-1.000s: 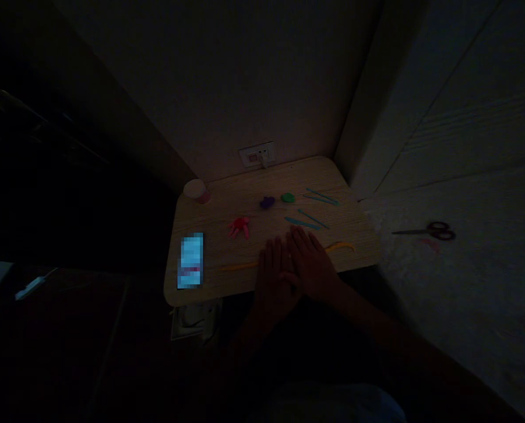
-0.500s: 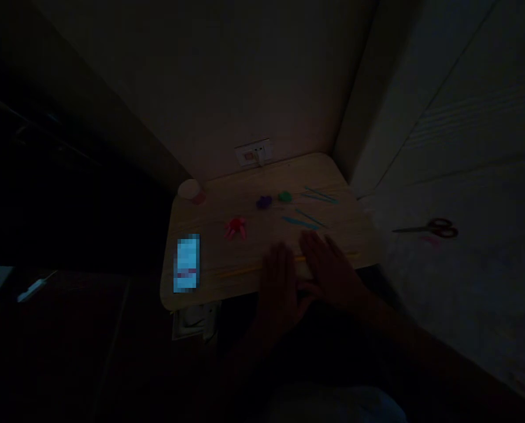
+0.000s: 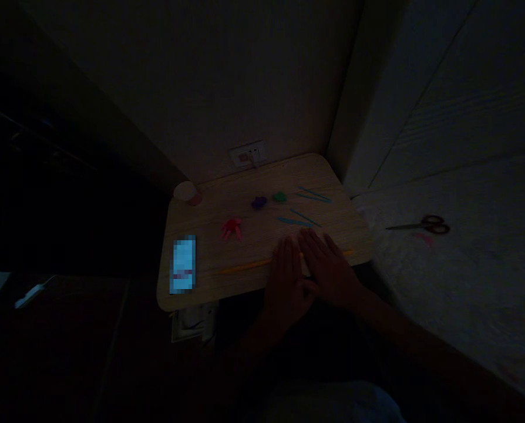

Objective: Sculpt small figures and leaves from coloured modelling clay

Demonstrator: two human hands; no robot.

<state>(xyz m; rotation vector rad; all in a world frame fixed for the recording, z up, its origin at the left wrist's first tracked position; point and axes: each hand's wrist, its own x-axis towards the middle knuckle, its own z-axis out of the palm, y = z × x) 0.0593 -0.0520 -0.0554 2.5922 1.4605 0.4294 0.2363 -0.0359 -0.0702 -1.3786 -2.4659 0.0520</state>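
A long, thin orange-yellow clay roll (image 3: 245,267) lies across the front of the small wooden table (image 3: 209,288). Flat over its middle rests my left hand (image 3: 286,282), fingers stretched out. My right hand (image 3: 328,267) lies flat on it too, just to the right, with the thumbs close together. The roll's right end shows past my right fingers. Beyond my hands are blue modelling tools (image 3: 294,222), a green clay lump (image 3: 279,197) and a purple clay lump (image 3: 259,202). A red and pink clay figure (image 3: 231,228) with several legs sits left of them.
A lit phone (image 3: 183,264) lies at the table's left edge, with a round pale tub (image 3: 185,191) behind it. Scissors (image 3: 425,225) and a pink scrap (image 3: 423,239) lie on the pale surface at right. A wall socket (image 3: 248,154) is behind the table. The room is very dark.
My left hand has shifted slightly right, closer to my right hand, both still flat over the clay roll. The whole view has shifted slightly, and the hands look less blurred.
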